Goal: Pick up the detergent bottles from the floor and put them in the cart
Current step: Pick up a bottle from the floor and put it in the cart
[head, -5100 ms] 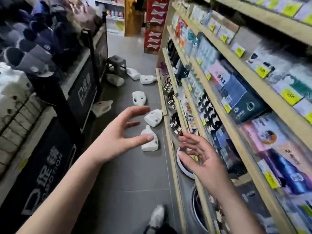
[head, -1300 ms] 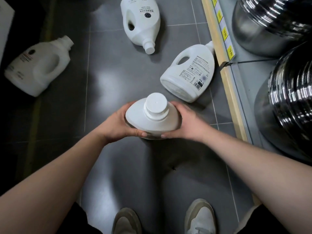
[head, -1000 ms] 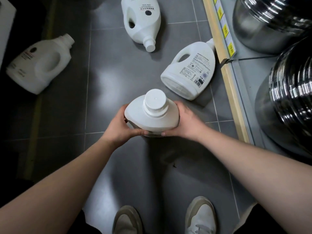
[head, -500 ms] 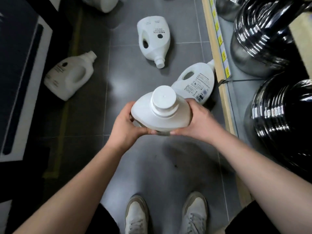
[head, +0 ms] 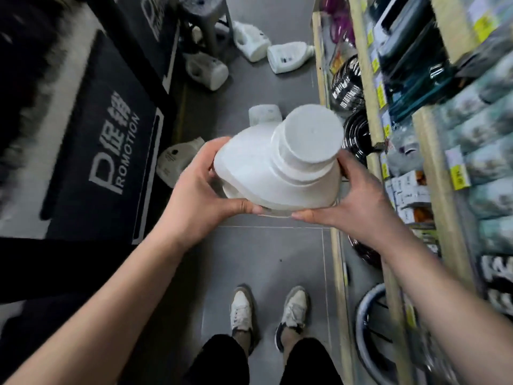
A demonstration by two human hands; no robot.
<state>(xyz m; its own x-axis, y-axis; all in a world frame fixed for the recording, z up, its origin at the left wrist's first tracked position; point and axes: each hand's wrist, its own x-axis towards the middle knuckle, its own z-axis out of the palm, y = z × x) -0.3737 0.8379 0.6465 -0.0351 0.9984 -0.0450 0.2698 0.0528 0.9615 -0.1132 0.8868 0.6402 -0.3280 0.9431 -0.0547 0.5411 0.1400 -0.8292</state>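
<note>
I hold a white detergent bottle (head: 274, 170) upright at chest height, cap towards the camera. My left hand (head: 200, 187) grips its left side and my right hand (head: 358, 198) its right side, both thumbs under the near edge. Several more white detergent bottles lie on the grey floor: one (head: 177, 159) just left of my left hand, one (head: 263, 113) partly hidden behind the held bottle, and others farther up the aisle (head: 288, 56), (head: 251, 41), (head: 206, 68). No cart is in view.
A black promotion display stand (head: 105, 140) borders the aisle on the left. Wooden shelves (head: 372, 107) with packaged goods and dark pans run along the right. A grey stool (head: 208, 20) stands at the far end. My two shoes (head: 266, 307) stand on the floor tiles.
The bottle has come up from near the floor towards the camera. The view has lifted, so more of the aisle, the shelves and the far bottles show.
</note>
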